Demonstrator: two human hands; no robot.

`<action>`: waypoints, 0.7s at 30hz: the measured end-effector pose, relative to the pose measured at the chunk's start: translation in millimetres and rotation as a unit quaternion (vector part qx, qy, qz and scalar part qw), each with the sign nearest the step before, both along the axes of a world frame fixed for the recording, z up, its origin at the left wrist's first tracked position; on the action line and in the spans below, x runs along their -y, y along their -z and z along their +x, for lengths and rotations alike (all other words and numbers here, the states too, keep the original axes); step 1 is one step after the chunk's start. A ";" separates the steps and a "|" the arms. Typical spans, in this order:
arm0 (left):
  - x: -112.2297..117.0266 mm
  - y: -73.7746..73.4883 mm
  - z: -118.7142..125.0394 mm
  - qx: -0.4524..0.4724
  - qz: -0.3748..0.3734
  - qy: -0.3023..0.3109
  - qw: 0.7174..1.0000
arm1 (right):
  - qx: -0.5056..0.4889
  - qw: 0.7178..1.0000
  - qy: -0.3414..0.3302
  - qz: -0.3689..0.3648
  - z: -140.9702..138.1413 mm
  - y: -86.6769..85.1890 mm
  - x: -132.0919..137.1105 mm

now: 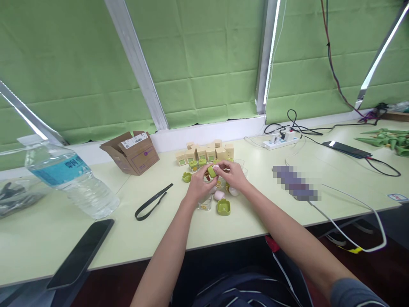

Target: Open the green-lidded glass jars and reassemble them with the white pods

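My left hand (198,184) and my right hand (232,175) meet over the middle of the pale green table (134,238), fingers pinched together on a small green case (211,171) held between them. Below the hands lie an open green case half (223,207), a pink piece (219,195), a white piece (233,191) and a small clear cup (205,203). Another green piece (187,177) sits left of the hands. Behind them stands a row of several small beige boxes (206,153).
An opened cardboard box (131,152) sits back left, a water bottle (68,175) at the left, a black strap (153,201), a dark phone (81,252) at the front edge. A power strip (280,141) with cables, another phone (347,149) and green cones (388,139) lie right.
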State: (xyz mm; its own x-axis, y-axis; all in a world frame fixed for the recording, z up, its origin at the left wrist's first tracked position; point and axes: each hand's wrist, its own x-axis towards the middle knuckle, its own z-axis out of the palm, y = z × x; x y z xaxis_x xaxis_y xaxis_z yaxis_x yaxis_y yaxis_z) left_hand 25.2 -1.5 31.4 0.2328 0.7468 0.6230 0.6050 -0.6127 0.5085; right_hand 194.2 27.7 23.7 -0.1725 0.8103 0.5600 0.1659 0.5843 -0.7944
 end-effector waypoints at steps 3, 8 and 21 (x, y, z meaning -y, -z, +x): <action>1.1 -0.3 1.5 0.005 0.003 -0.001 1.000 | -0.003 1.000 -0.002 -0.004 -0.9 0.3 -0.1; 2.1 1.3 3.5 0.006 0.005 -0.032 0.999 | -0.008 1.000 0.019 -0.003 0.9 -0.6 -1.0; -6.7 -0.7 -18.0 0.086 -0.004 -0.143 0.986 | -0.049 0.997 0.061 0.003 11.1 -1.5 -6.8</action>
State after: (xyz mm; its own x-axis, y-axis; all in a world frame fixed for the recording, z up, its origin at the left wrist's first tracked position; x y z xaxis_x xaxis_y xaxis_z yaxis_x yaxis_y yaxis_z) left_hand 7.2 5.1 32.0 -0.0954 0.7713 0.6293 0.6573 -0.4260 0.6217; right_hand 205.3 34.5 25.2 -0.0175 0.8189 0.5736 0.1580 0.5687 -0.8072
